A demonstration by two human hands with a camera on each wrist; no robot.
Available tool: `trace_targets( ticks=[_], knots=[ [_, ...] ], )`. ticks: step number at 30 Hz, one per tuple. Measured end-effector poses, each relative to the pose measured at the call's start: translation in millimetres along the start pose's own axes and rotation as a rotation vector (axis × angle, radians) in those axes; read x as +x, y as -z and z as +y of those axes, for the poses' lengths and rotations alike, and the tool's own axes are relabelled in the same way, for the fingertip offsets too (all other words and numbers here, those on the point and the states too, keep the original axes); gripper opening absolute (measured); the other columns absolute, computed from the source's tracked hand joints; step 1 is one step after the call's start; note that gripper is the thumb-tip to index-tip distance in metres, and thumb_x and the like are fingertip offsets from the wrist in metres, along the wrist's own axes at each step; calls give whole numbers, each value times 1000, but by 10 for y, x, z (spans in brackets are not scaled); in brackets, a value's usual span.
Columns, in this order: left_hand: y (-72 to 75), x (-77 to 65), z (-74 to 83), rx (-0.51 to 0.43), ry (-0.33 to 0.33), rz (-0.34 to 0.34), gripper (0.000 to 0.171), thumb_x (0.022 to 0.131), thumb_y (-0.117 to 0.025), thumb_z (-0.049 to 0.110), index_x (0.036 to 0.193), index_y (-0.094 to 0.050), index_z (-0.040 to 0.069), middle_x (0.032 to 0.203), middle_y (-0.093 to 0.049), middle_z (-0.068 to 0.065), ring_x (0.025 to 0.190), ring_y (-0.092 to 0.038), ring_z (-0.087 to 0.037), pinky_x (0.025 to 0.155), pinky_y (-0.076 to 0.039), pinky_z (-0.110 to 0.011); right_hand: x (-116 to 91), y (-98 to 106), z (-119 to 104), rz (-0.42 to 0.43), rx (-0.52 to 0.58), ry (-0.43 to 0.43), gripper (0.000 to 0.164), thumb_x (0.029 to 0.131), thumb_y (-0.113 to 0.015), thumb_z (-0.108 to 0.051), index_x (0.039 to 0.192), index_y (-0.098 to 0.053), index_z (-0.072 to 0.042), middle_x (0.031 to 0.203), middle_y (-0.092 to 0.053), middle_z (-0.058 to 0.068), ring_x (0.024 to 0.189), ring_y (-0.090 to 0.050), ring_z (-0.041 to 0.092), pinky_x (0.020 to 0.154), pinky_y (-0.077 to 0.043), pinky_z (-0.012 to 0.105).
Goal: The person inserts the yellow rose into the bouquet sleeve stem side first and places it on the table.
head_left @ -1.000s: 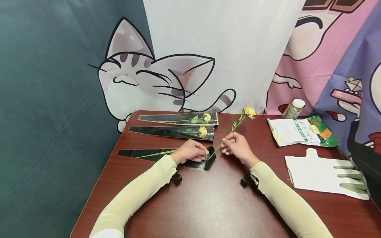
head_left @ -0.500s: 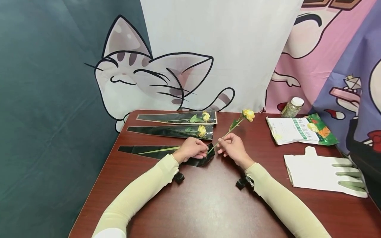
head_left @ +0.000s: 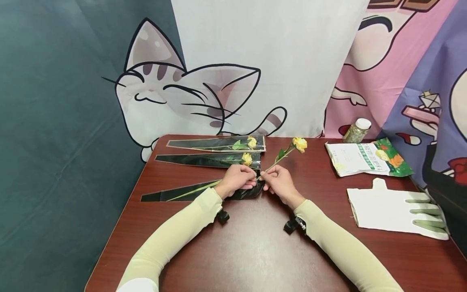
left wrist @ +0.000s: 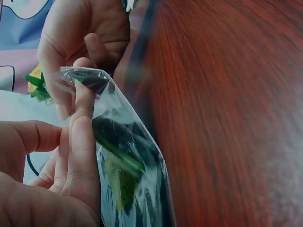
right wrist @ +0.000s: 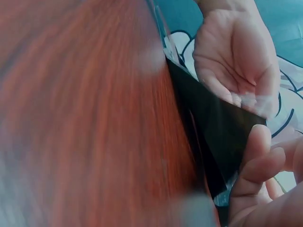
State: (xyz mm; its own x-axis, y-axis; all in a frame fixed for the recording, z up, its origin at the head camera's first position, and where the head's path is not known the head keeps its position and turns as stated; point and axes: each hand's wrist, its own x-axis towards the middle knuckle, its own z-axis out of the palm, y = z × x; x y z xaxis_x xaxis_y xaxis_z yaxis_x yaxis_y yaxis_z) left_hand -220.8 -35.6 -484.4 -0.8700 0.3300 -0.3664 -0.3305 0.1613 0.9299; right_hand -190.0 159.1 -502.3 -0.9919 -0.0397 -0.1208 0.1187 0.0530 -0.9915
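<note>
My left hand (head_left: 238,178) pinches the mouth of a clear, black-backed flower sleeve (head_left: 157,197) whose narrow end points left on the table. The left wrist view shows the clear film (left wrist: 142,142) beside my fingers, with a green stem inside. My right hand (head_left: 282,184) pinches the stem of a yellow rose (head_left: 300,144) close to the sleeve's mouth. Its bloom and leaves stick out up and to the right, while the lower stem lies inside the sleeve. In the right wrist view the black backing (right wrist: 213,123) stands up between both hands. My fingers hide the exact mouth edge.
Behind lie two sleeves with yellow roses, a back one (head_left: 211,144) and a nearer one (head_left: 197,159). At right are a lidded jar (head_left: 357,130), a printed packet (head_left: 368,157) and a white glove (head_left: 394,209), all on the brown table (head_left: 233,251).
My right hand has moved left and slightly up toward the left hand, bringing the rose down and left as its stem slides deeper into the sleeve. The sleeve's mouth has risen.
</note>
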Motion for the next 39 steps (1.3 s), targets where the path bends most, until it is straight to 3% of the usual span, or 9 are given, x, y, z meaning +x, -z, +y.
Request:
trace_targets(
  ticks=[8, 17, 26, 32, 39],
  knots=[
    [-1, -23, 56, 14, 3, 12, 14, 98, -68, 9, 106, -77, 2, 85, -77, -7, 70, -74, -8, 66, -65, -23, -26, -23, -48, -4, 40, -30, 17, 107, -63, -16, 113, -51, -6, 94, -80, 18, 48, -62, 10, 40, -41, 22],
    [36, -49, 60, 8, 2, -7, 17, 100, -66, 7, 110, -76, -2, 89, -76, -9, 71, -74, -9, 68, -65, -24, -40, 79, -91, 41, 90, -11, 16, 106, -62, -13, 114, -53, -2, 86, -77, 4, 49, -60, 8, 42, -38, 20],
    [21, -31, 82, -17, 6, -16, 14, 98, -66, 5, 107, -75, 0, 84, -76, -6, 71, -74, -9, 68, -65, -24, -33, 52, -85, 60, 134, -14, 16, 105, -63, -13, 114, -51, -6, 89, -79, 6, 47, -60, 7, 40, -36, 19],
    [4, -2, 83, -22, -26, -17, 17, 99, -65, 7, 110, -74, 0, 85, -76, -5, 73, -74, -9, 70, -65, -24, -35, -23, -62, 55, 147, -13, 16, 105, -64, -11, 113, -52, -5, 94, -80, 14, 46, -59, 7, 39, -35, 20],
    [19, -2, 81, -16, -55, -28, 28, 97, -73, 10, 123, -74, -2, 99, -80, -11, 81, -77, -13, 76, -66, -28, -24, -82, -36, 33, 140, -27, 20, 107, -63, -13, 117, -50, -2, 86, -79, 1, 47, -58, 7, 41, -33, 19]
  ],
)
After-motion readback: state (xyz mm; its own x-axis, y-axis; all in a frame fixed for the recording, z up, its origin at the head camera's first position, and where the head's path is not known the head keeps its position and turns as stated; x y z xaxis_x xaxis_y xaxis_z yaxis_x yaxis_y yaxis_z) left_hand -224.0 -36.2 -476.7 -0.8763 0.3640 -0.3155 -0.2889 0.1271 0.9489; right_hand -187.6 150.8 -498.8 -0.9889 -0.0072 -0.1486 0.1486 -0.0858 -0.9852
